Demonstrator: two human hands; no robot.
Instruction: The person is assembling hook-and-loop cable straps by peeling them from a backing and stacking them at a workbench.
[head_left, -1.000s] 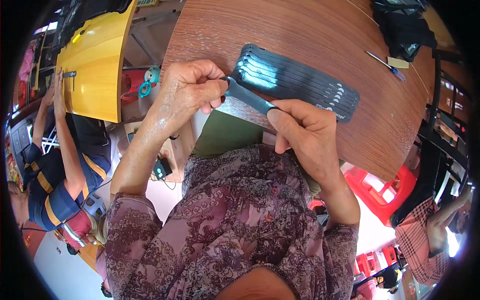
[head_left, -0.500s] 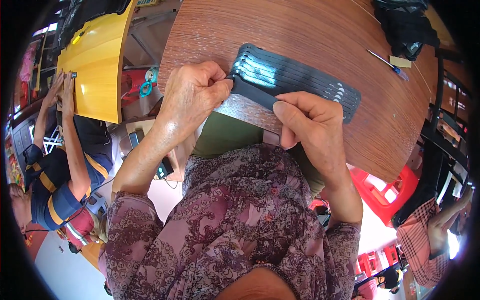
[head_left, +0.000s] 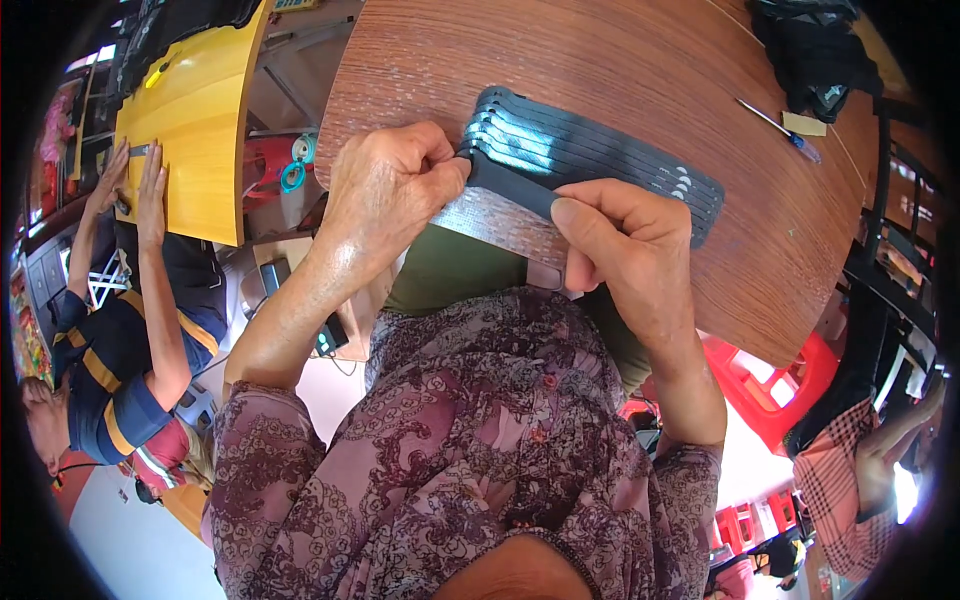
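Observation:
Stretched between my two hands is a flat black strap [head_left: 513, 188], held just above the near edge of the brown table. My left hand [head_left: 392, 185] is closed, its thumb and fingers pinching the strap's left end. The right end sits between the thumb and bent fingers of my right hand [head_left: 640, 240], which hides that end. Just beyond the held strap lies a row of similar black straps [head_left: 590, 142], overlapping in a slanted fan. Their left ends are rounded and shiny in the light. Small white crescent marks show near their right ends.
A pen [head_left: 765, 118] and a small yellowish block [head_left: 803, 124] lie at the brown table's [head_left: 600, 45] far right, by black fabric [head_left: 815, 60]. Leftward, a co-worker's hands [head_left: 150, 200] rest on a yellow table [head_left: 210, 130]. A red stool [head_left: 775, 385] stands at right.
My hands and the strap have shifted very slightly to the right; the grip looks the same. The co-worker's hands have moved a little on the yellow table.

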